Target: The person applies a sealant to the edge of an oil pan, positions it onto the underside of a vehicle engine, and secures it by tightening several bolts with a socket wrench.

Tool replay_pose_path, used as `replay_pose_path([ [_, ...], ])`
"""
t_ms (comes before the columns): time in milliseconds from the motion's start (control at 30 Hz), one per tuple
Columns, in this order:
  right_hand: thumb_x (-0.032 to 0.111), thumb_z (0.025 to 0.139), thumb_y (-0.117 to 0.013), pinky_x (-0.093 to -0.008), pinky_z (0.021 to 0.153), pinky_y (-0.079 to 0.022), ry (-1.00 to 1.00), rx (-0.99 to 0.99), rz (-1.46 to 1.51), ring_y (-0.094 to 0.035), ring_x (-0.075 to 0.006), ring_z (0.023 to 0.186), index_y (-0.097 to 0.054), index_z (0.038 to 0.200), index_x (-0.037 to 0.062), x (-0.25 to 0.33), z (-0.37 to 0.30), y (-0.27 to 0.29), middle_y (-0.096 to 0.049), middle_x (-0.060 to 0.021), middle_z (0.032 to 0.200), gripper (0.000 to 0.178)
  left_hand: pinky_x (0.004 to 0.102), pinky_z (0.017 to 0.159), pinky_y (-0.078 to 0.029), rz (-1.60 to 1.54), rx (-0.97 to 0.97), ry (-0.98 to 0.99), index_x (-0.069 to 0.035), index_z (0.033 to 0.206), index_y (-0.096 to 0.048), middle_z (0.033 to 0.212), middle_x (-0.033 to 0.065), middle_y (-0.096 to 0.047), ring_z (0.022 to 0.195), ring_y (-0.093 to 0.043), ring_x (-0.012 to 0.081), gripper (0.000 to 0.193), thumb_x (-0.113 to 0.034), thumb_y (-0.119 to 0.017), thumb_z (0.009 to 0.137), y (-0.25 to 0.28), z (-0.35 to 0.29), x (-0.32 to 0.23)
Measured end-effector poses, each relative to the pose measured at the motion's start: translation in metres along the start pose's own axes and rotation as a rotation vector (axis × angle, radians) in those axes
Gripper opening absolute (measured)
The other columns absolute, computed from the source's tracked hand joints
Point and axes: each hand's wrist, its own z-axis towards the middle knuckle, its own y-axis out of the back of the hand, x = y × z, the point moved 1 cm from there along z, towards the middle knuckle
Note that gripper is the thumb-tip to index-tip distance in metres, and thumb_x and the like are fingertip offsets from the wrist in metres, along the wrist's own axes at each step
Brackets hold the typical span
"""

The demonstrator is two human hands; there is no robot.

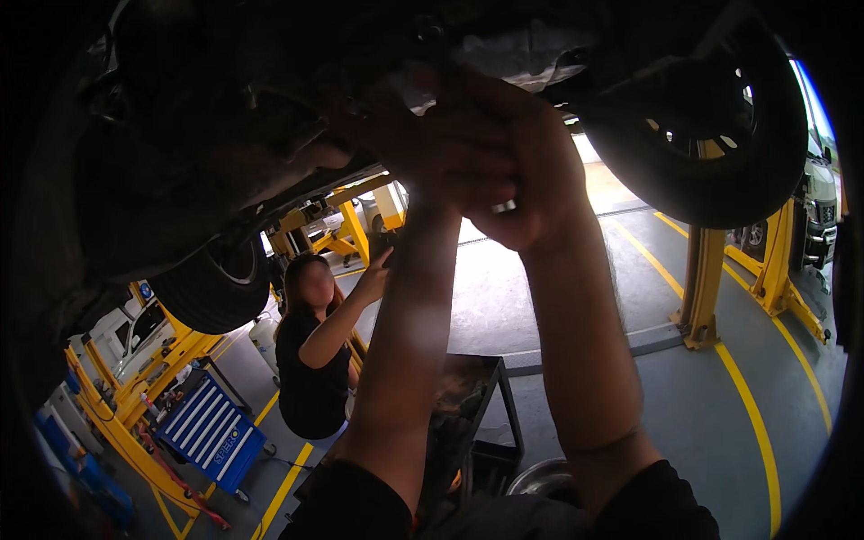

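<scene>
Both my hands are raised against the dark underside of a lifted car [270, 144]. My right hand [540, 153] is closed, its fingers curled toward my left hand, and what lies in its grip is hidden. A shiny metal band [504, 207] shows at its lower fingers. Close beside it, overlapping, my left hand [418, 148] reaches up among the parts. Deep shadow hides its fingers and whatever they touch. Just above the hands, a pale part [418, 90] of the underside catches some light.
Wheels hang at right [711, 135] and left [216, 279]. Below my arms stand a dark cart [477, 378] and a round metal pan [544, 477]. A person [315, 351] stands left with one arm raised. Beyond are a blue tool chest [211, 432] and a yellow lift post [702, 288].
</scene>
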Motion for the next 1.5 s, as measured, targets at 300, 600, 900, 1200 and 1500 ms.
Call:
replay_pose_path([
  [300,0.01,0.089,-0.06,-0.0255,0.047,-0.044,0.208,-0.088,-0.489,-0.055,-0.014,0.058,-0.061,0.114,0.0025,-0.002,0.009,0.001,-0.059,-0.006,0.076,0.027,0.0484,0.104,-0.036,0.049,0.041,-0.036,0.011,0.134,-0.031,0.131,0.0277,-0.038,0.122,-0.043,0.038,0.114,-0.062,-0.084,0.063,-0.001,-0.006,0.002],
  [600,0.008,0.085,-0.063,-0.0343,0.061,-0.053,1.017,0.024,-1.53,-0.061,-0.026,0.071,-0.059,0.114,0.0015,0.009,0.016,-0.002,-0.06,-0.0116,0.076,0.03,0.048,0.105,-0.036,0.082,0.05,-0.086,0.01,0.134,-0.032,0.132,0.0274,-0.038,0.122,-0.043,0.0371,0.113,-0.062,-0.084,0.064,-0.011,-0.013,-0.002],
  [900,0.021,0.096,-0.054,-0.0233,0.039,-0.043,-0.083,-0.102,0.025,-0.05,-0.01,0.047,-0.059,0.115,-0.0015,0.005,0.007,0.001,-0.062,-0.0065,0.073,0.03,0.0477,0.105,-0.036,0.248,0.074,-0.28,0.009,0.134,-0.032,0.133,0.027,-0.038,0.122,-0.044,0.0362,0.112,-0.061,-0.084,0.064,0.008,-0.008,0.009],
  [1200,0.02,0.091,-0.061,-0.0233,0.042,-0.039,-0.128,-0.377,-0.51,-0.054,-0.01,0.052,-0.061,0.105,0.0023,-0.006,-0.079,0.059,-0.064,-0.0059,0.076,0.022,0.0473,0.106,-0.036,0.491,0.009,-0.615,0.009,0.134,-0.033,0.133,0.0267,-0.039,0.123,-0.044,0.0353,0.111,-0.061,-0.084,0.064,-0.001,0.022,0.001],
  [1500,0.018,0.099,-0.052,-0.0327,0.064,-0.054,-0.716,-1.379,0.134,-0.063,-0.0222,0.072,-0.055,0.091,0.0062,-0.194,-0.525,0.29,-0.06,-0.0075,0.081,0.015,0.0445,0.102,-0.041,0.437,0.077,-0.784,0.008,0.129,-0.036,0.124,0.0226,-0.043,0.114,-0.047,0.0352,0.107,-0.058,-0.087,0.062,-0.007,0.044,-0.016],
])
